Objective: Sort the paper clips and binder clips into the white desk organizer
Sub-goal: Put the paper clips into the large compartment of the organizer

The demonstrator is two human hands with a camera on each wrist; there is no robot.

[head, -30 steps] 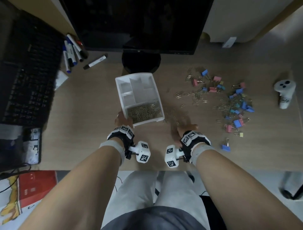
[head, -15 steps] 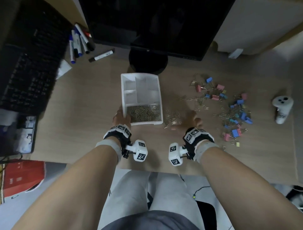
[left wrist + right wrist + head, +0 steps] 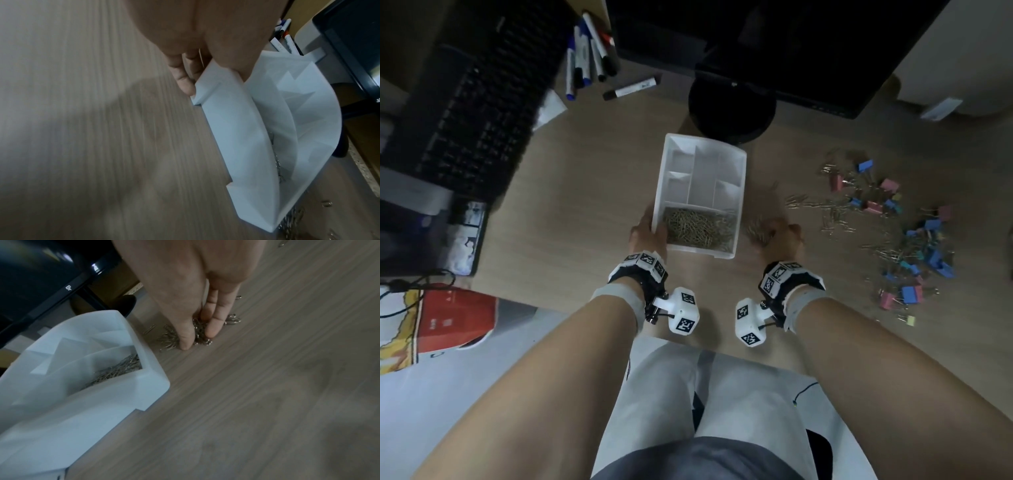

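Now right hand (image 3: pixel 185 301) pinching paper clips (image 3: pixel 200 331) beside organizer (image 3: pixel 739 192) — left hand (image 3: pixel 645 234) gripping its corner.

White desk organizer (image 3: pixel 741 192) on a pale wood-grain desk (image 3: pixel 585 205), the grain running in fine parallel streaks. Brassy gold paper clips (image 3: pixel 697 228) fill its near compartment; a second gold heap (image 3: pixel 200 331) lies just right of it (the far compartments show only white). At far right, binder clips (image 3: pixel 928 253) in blue and pink, with a few teal and one pale yellow, mixed among silvery-gold wire clips. Both wrists carry black bands with white blocks (image 3: pixel 683 315) printed in black-and-white square marker patterns. At far left, a black keyboard (image 3: pixel 472 116) and white markers (image 3: pixel 589 58) capped blue, black and red. Black monitor stand (image 3: pixel 732 102). Near left, a red and yellow printed item (image 3: pixel 445 318).
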